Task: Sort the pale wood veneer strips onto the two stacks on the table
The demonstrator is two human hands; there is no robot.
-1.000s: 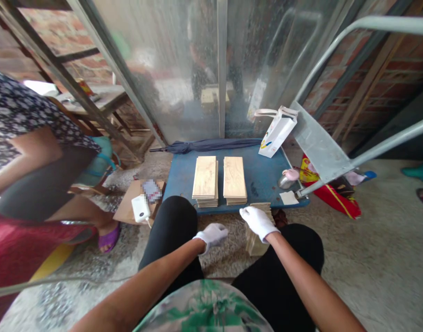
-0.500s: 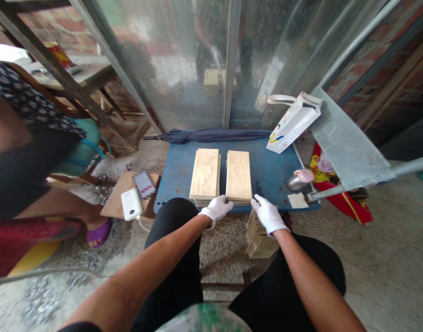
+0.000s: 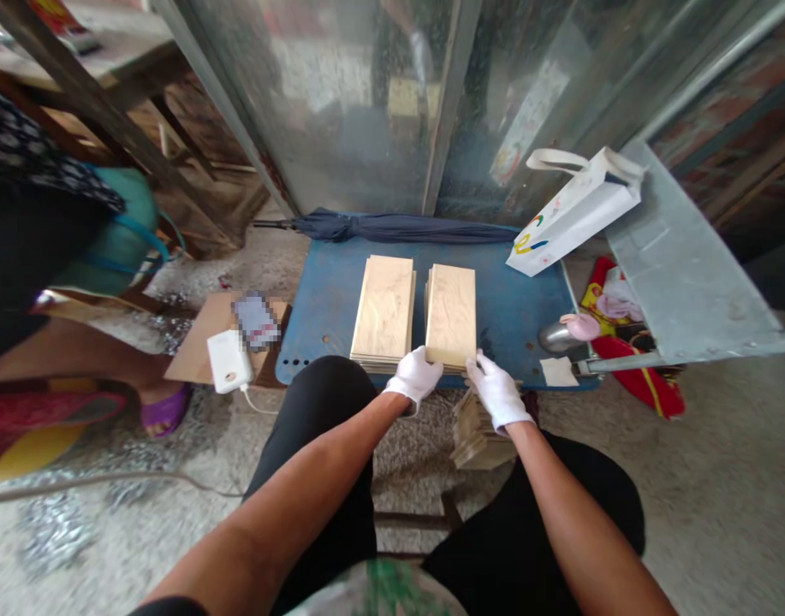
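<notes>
The right stack (image 3: 451,315) of pale, grained wooden boards is gripped at its near left corner by the left hand (image 3: 416,375) and touched at its near right corner by the right hand (image 3: 495,389). A matching left stack (image 3: 384,310) is laid flat just beyond the left hand, parallel and close beside.

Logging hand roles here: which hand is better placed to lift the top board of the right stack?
Probably left. The left hand lies across the near edge of the right stack; the right hand only reaches its near right corner. Neither grip is clear.
</notes>
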